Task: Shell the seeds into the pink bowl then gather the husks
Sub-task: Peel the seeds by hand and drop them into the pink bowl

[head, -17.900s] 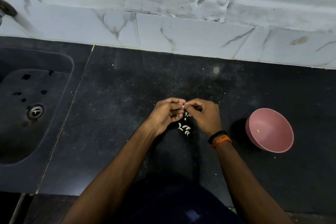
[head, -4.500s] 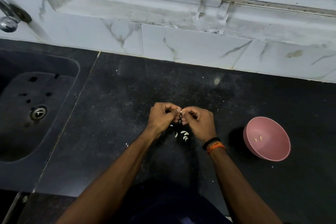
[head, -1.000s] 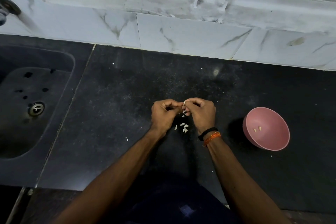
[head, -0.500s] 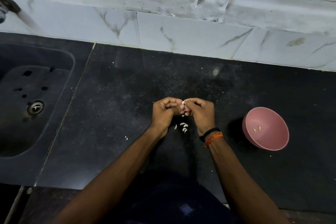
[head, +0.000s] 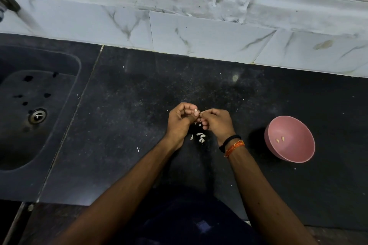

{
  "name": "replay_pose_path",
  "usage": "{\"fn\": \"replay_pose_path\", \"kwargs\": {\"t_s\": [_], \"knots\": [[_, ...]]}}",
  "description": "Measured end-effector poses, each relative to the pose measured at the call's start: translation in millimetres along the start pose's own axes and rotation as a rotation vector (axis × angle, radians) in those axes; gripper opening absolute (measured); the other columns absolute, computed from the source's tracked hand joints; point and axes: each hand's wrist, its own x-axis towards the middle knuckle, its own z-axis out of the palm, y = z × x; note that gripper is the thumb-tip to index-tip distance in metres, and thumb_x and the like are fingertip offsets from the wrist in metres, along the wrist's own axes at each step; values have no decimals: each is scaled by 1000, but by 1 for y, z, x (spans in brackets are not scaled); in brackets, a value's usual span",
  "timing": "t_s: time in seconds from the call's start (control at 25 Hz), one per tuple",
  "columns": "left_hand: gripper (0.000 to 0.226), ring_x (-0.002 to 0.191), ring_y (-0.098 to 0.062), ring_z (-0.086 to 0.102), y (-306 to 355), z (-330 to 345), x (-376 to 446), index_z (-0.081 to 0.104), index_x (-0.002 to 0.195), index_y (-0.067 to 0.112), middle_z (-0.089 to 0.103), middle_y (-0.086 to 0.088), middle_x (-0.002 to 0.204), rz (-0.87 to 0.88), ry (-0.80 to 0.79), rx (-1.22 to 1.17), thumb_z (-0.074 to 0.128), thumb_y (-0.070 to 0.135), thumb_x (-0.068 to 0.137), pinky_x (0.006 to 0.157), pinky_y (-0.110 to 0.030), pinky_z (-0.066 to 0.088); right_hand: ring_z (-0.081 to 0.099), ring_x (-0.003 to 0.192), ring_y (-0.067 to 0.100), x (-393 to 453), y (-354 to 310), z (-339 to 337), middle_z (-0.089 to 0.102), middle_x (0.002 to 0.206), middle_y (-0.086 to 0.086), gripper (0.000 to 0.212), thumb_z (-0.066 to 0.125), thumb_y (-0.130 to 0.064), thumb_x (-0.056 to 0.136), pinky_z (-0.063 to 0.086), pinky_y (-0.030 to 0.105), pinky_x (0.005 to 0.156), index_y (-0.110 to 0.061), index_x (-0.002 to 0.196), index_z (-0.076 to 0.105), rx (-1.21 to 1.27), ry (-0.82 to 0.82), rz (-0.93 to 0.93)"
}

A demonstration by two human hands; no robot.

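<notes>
Evidently a seed (head: pixel 196 110) is being shelled, pinched between the left hand (head: pixel 180 122) and right hand (head: pixel 216 123), seemingly half-open, above the husks (head: pixel 200 137); next, its kernel must be carried to the pink bowl (head: pixel 294 155).

Black stone counter (head: pixel 139 105), dark sink (head: pixel 29 105), white marble-tiled wall (head: pixel 199 36).

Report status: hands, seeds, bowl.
Left hand and right hand pinched together on one seed. Pink bowl holds two kernels. Husks loose on counter beneath hands. Nothing in the way.
</notes>
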Motion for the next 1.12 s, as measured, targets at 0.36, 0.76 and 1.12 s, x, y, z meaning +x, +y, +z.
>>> {"fn": "replay_pose_path", "kwargs": {"t_s": [0.36,0.76,1.12], "knots": [[22,92,-18,68,-4,-7,2,70,113,1,72,-13,96,-117,-27,-158,61,-6,93,82,-30,57,72,59,8,-1,0,-14,72,67,-4,12,68,-16,93,64,32,68,-17,83,73,-355,139,-246],[18,87,-23,68,-2,-6,0,71,109,-2,74,-16,94,-126,-44,-110,64,-3,93,82,-33,59,69,84,2,-4,-10,-15,76,87,-12,11,70,-18,91,57,25,82,-22,92,80,-566,84,-474],[15,74,-14,69,2,-5,-1,70,106,-10,74,-16,91,-29,-34,-4,64,-5,92,73,-27,58,70,81,1,-3,-10,-16,74,86,-11,8,72,-18,92,55,17,76,-17,94,80,-438,30,-507]]}}
